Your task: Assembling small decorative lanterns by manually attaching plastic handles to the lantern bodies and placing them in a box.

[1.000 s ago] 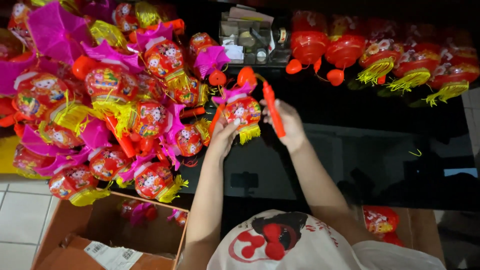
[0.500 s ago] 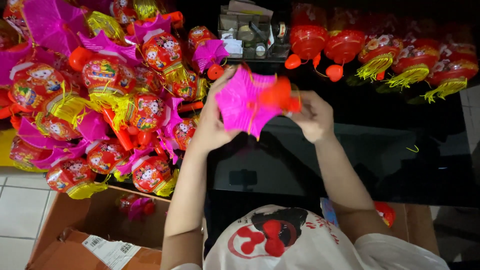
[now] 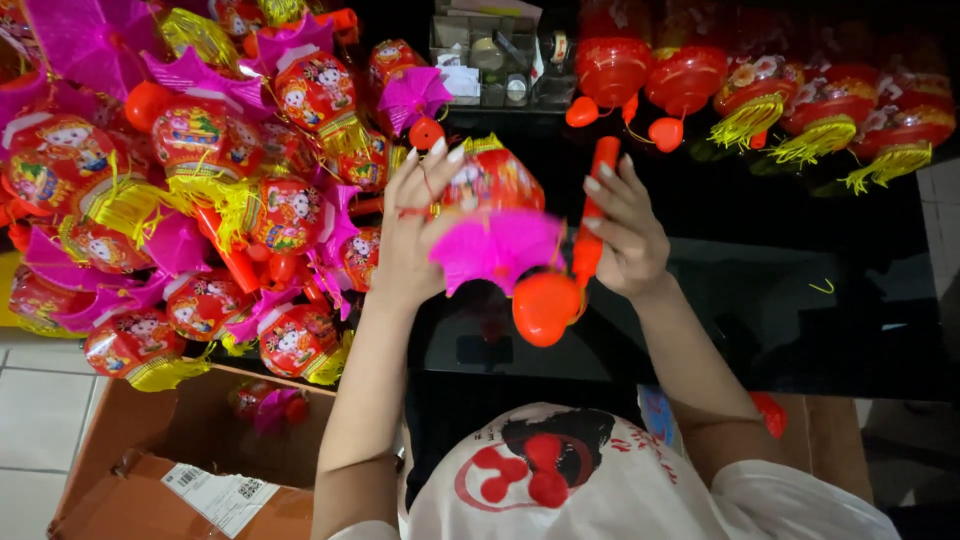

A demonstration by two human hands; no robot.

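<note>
My left hand (image 3: 412, 230) holds a red toy lantern (image 3: 497, 180) with a pink frilled top (image 3: 497, 250) and a yellow tassel, over a black table. My right hand (image 3: 620, 235) grips the lantern's red stick handle (image 3: 592, 225), which ends in a round red-orange bulb (image 3: 543, 308). The lantern is tilted on its side, its pink top facing me. Both hands are raised in front of my white shirt (image 3: 600, 480) with a red print.
A big heap of the same red, pink and yellow lanterns (image 3: 200, 180) fills the left. A row of red lanterns (image 3: 760, 95) lies along the far right. A small grey organiser tray (image 3: 495, 60) stands at the back. An open cardboard box (image 3: 160, 460) sits on the floor, lower left.
The lantern has been turned over in my hands: its pink top faced me at half a second ago, and now the red body shows above it and the handle bulb hangs nearer me.
</note>
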